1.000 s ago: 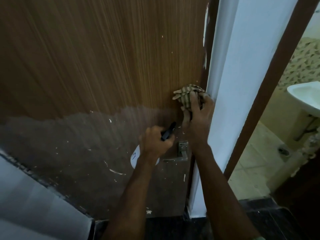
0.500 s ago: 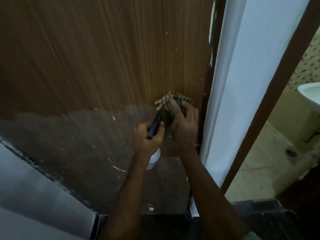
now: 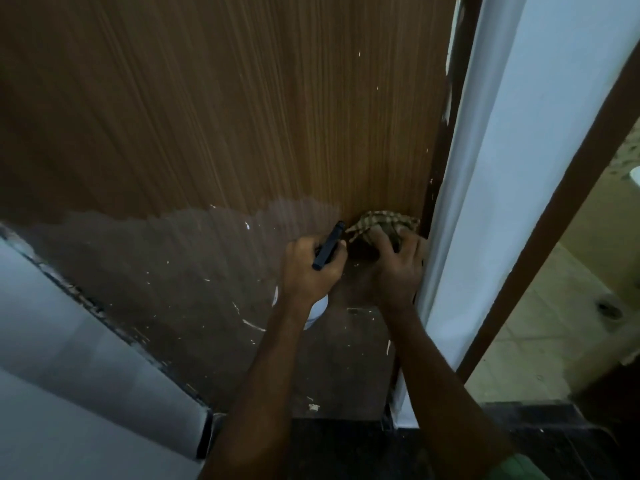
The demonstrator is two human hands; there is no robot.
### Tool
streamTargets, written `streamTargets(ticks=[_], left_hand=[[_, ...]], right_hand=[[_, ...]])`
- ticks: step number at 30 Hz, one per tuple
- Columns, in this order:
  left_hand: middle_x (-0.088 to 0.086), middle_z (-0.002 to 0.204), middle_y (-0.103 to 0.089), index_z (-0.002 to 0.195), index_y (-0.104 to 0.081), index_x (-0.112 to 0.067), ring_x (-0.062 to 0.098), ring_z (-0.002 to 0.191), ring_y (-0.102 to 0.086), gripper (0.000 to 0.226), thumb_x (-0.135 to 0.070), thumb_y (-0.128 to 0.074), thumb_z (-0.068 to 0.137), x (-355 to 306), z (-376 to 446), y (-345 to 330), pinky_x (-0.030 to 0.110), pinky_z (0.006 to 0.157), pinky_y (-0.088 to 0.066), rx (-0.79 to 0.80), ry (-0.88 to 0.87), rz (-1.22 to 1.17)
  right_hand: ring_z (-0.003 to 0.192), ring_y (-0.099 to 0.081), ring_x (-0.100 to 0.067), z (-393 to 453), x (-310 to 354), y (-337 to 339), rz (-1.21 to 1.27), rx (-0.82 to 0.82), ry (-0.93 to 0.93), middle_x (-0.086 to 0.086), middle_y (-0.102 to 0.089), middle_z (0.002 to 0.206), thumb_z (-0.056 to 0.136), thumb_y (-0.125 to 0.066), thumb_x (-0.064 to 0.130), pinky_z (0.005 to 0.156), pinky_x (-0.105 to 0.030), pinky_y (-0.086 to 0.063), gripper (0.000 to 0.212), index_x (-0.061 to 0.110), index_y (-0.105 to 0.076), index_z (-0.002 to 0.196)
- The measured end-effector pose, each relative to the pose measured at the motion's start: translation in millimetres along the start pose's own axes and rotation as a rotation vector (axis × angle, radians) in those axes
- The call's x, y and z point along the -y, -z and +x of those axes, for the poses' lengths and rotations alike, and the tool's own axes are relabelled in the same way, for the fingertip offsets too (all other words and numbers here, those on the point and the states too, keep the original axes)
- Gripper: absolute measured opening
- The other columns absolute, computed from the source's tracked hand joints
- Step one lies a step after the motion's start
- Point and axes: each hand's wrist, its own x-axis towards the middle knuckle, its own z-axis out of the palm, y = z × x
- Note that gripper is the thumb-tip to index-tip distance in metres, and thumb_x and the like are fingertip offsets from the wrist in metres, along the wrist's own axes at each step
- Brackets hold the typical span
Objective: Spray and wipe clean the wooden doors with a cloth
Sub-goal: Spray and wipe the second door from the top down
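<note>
A brown wooden door [image 3: 221,109] fills most of the view; its lower part is darker and flecked with white paint. My right hand [image 3: 394,268] presses a bunched checked cloth [image 3: 381,221] against the door close to its right edge. My left hand [image 3: 311,268] grips a spray bottle, whose black nozzle [image 3: 327,249] sticks up above my fist and whose white body [image 3: 317,311] shows below my wrist. The two hands are side by side, almost touching.
A white door frame [image 3: 491,188] runs up the right side of the door. Beyond it a dark brown frame [image 3: 554,216] opens onto a tiled bathroom floor [image 3: 540,327] with a drain. A grey-white wall [image 3: 69,375] lies at lower left. Dark floor is below.
My right hand has slid the cloth down the door and back toward its right edge. My left hand with the bottle has moved up beside it, covering the metal latch seen earlier.
</note>
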Motion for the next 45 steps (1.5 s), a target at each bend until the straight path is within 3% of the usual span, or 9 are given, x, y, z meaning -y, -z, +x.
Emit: streamTargets(ticks=[5,13,18,21,25,32,39,42,45], left_hand=[[-0.005,0.048,-0.050,0.057,-0.049,-0.025,0.017,0.042,-0.049,0.044,-0.029,-0.071,0.095,-6.3,5.5,-7.7,0.034,0.043,-0.038,0.014,-0.045,0.037],[0.008,0.057,-0.061,0.069,-0.063,-0.007,0.030,0.048,-0.057,0.047,-0.047,-0.062,0.093,19.1,-11.8,1.1,0.048,0.047,-0.046,-0.044,0.046,-0.008],[0.006,0.056,-0.059,0.070,-0.062,-0.007,0.027,0.048,-0.056,0.041,-0.040,-0.063,0.095,27.4,-17.6,6.7,0.047,0.048,-0.045,-0.059,0.057,0.018],[0.006,0.054,-0.058,0.066,-0.061,-0.007,0.028,0.046,-0.055,0.048,-0.046,-0.062,0.094,31.4,-16.0,15.5,0.047,0.046,-0.043,-0.063,0.080,0.006],[0.003,0.048,-0.049,0.060,-0.051,-0.009,0.025,0.041,-0.046,0.050,-0.044,-0.061,0.093,27.7,-10.7,34.3,0.042,0.041,-0.035,-0.091,0.035,0.029],[0.005,0.056,-0.059,0.068,-0.063,-0.007,0.025,0.049,-0.057,0.046,-0.044,-0.063,0.094,31.5,5.0,59.0,0.046,0.049,-0.045,-0.086,-0.008,-0.027],[-0.004,0.047,-0.047,0.058,-0.052,-0.008,0.016,0.040,-0.044,0.043,-0.026,-0.068,0.093,40.7,10.2,77.9,0.026,0.042,-0.031,-0.118,-0.032,-0.019],[0.003,0.050,-0.056,0.063,-0.061,-0.005,0.021,0.043,-0.052,0.046,-0.038,-0.065,0.094,47.6,13.6,89.7,0.039,0.043,-0.039,-0.106,-0.025,-0.046],[0.003,0.051,-0.055,0.063,-0.060,-0.007,0.022,0.043,-0.052,0.047,-0.042,-0.063,0.094,53.9,17.4,99.1,0.042,0.044,-0.041,-0.099,-0.056,-0.033]], right_hand=[[0.112,-0.052,-0.039,-57.7,-14.7,1.0,0.022,0.243,-0.048,-0.023,-0.058,0.125,0.088,-0.078,0.009,0.071,-0.046,-0.061,0.037,0.011,-0.066,0.123],[0.108,-0.057,-0.036,18.7,30.8,11.7,0.157,-0.009,-0.119,-0.023,-0.059,0.122,0.098,-0.063,0.004,0.084,-0.031,-0.049,0.035,0.019,-0.065,0.130],[0.116,-0.055,-0.041,-44.5,35.1,4.5,0.210,0.279,-0.024,-0.024,-0.056,0.129,0.092,-0.064,0.024,0.079,-0.050,-0.062,0.037,0.013,-0.067,0.127],[0.119,-0.054,-0.040,-8.2,56.4,-1.8,0.264,0.120,-0.052,-0.026,-0.055,0.131,0.093,-0.066,0.025,0.091,-0.039,-0.053,0.037,0.012,-0.069,0.127],[0.111,-0.054,-0.031,54.0,97.7,-9.7,0.300,-0.067,-0.135,-0.019,-0.057,0.124,0.088,-0.063,-0.007,0.088,-0.022,-0.043,0.046,0.017,-0.074,0.126],[0.103,-0.051,-0.032,-33.0,89.1,-26.3,0.203,0.216,0.022,-0.012,-0.051,0.120,0.085,-0.083,0.015,0.065,-0.045,-0.057,0.044,0.023,-0.069,0.125],[0.108,-0.053,-0.031,60.1,146.4,-22.6,0.231,-0.110,-0.112,-0.013,-0.056,0.121,0.107,-0.051,0.023,0.073,-0.028,-0.048,0.027,0.025,-0.073,0.122],[0.107,-0.049,-0.030,5.8,137.3,-35.4,0.180,0.026,0.029,-0.009,-0.049,0.125,0.093,-0.074,0.023,0.072,-0.031,-0.051,0.041,0.030,-0.060,0.131],[0.108,-0.048,-0.033,-30.8,127.1,-37.3,0.182,0.237,0.137,-0.013,-0.050,0.126,0.089,-0.074,0.031,0.069,-0.043,-0.057,0.049,0.028,-0.057,0.135]])
